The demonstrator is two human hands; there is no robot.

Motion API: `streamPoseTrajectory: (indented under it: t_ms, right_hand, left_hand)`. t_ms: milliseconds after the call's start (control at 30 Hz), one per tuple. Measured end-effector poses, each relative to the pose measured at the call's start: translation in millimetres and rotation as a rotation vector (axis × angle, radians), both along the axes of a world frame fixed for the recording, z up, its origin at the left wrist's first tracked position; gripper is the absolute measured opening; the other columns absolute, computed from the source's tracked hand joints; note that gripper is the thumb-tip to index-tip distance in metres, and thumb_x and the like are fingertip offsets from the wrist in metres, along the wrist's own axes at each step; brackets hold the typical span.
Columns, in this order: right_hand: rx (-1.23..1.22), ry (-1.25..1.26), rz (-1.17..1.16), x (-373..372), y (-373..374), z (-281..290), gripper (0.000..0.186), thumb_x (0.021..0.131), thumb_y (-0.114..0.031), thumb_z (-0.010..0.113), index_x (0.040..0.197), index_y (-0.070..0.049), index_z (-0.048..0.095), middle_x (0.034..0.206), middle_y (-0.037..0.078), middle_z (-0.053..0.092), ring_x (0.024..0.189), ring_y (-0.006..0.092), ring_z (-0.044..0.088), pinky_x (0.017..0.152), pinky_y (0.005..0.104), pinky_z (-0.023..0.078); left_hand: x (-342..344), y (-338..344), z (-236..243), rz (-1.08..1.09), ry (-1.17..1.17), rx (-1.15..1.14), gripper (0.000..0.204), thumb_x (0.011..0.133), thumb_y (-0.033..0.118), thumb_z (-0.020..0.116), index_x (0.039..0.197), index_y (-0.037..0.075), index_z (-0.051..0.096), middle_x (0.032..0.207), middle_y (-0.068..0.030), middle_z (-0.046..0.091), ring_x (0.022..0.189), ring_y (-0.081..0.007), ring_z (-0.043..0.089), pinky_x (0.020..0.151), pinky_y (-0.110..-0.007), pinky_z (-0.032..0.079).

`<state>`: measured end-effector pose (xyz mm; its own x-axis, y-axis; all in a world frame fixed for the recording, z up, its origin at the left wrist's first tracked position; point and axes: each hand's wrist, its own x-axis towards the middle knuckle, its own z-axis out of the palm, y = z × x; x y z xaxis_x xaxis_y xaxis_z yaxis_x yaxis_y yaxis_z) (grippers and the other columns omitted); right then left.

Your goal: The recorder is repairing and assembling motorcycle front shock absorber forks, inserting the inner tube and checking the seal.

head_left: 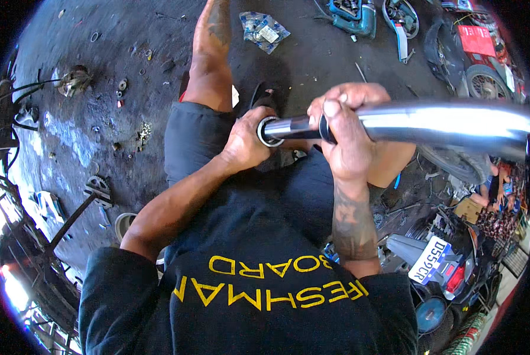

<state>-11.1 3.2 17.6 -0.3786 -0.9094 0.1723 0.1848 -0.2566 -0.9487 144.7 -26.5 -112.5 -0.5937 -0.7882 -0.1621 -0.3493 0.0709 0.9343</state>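
I hold a long chrome tube (448, 124) across my body, its wide part reaching past the right edge of the view. My left hand (246, 140) is closed at the narrower end (291, 125), on a silver ring (267, 141) that surrounds it. My right hand (347, 136) grips the tube farther right, fingers wrapped over it beside a dark ring (326, 131). My thighs lie beneath both hands, with one bare lower leg stretched toward the top. Whatever sits inside my left fist is hidden.
Dark floor (99, 160) carries scattered small parts, a sprocket piece (99, 190) and a plastic bag (263, 31). A teal power-tool case (347, 18) lies at the top. Spoked wheels (486, 83) and motorcycle body parts (421, 242) crowd the right; metal frames (7, 231) line the left.
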Motion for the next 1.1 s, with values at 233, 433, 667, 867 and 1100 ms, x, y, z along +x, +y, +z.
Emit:
streamPoseTrajectory:
  t_ms: [233, 433, 667, 867, 1100]
  right_hand:
    - [-0.115, 0.193, -0.105, 7.6, 5.8, 0.7, 0.022, 0.086, 0.008, 0.061, 0.098, -0.006, 0.05, 0.085, 0.013, 0.061, 0.074, 0.0275, 0.064, 0.074, 0.0448, 0.056]
    - [0.026, -0.07, -0.09, -5.3, -11.1, 7.1, 0.02, 0.088, 0.009, 0.064, 0.1, -0.002, 0.052, 0.086, 0.011, 0.059, 0.066, 0.0184, 0.06, 0.061, 0.0333, 0.053]
    - [-0.199, 0.172, -0.312, 22.4, -12.6, 9.9, 0.024, 0.084, 0.007, 0.066, 0.098, -0.002, 0.049, 0.08, 0.013, 0.06, 0.062, 0.0181, 0.062, 0.06, 0.032, 0.054]
    - [-0.041, 0.088, -0.236, 36.8, -26.9, 11.7, 0.015, 0.081, 0.005, 0.071, 0.077, -0.004, 0.06, 0.071, 0.001, 0.06, 0.063, 0.0089, 0.058, 0.059, 0.026, 0.047]
    - [-0.03, -0.074, -0.256, 18.0, -14.3, 8.4, 0.021, 0.079, 0.008, 0.068, 0.09, -0.004, 0.055, 0.081, 0.009, 0.06, 0.062, 0.018, 0.061, 0.058, 0.0329, 0.054]
  left_hand:
    - [-14.3, -15.4, 2.4, 0.061, 0.049, 0.062, 0.051, 0.063, 0.009, 0.081, 0.11, 0.006, 0.062, 0.107, -0.0177, 0.067, 0.109, -0.0367, 0.064, 0.095, -0.043, 0.051]
    - [-15.3, -6.0, 0.4, 0.009, 0.004, 0.023, 0.048, 0.066, 0.012, 0.081, 0.11, 0.006, 0.063, 0.109, -0.0177, 0.067, 0.111, -0.0361, 0.063, 0.095, -0.043, 0.05]
    - [-23.3, -16.5, 0.3, 0.071, 0.033, 0.077, 0.048, 0.064, 0.006, 0.074, 0.111, 0.008, 0.063, 0.104, -0.0183, 0.068, 0.105, -0.0372, 0.065, 0.089, -0.042, 0.052]
    - [-14.9, -15.3, 4.4, 0.079, -0.003, 0.061, 0.058, 0.059, 0.007, 0.078, 0.115, 0.007, 0.062, 0.103, -0.0173, 0.07, 0.101, -0.0331, 0.069, 0.089, -0.039, 0.054]
    - [5.3, -19.3, 5.7, -0.02, -0.008, 0.036, 0.058, 0.061, 0.01, 0.081, 0.116, 0.007, 0.062, 0.102, -0.0168, 0.072, 0.102, -0.0307, 0.07, 0.09, -0.039, 0.054]
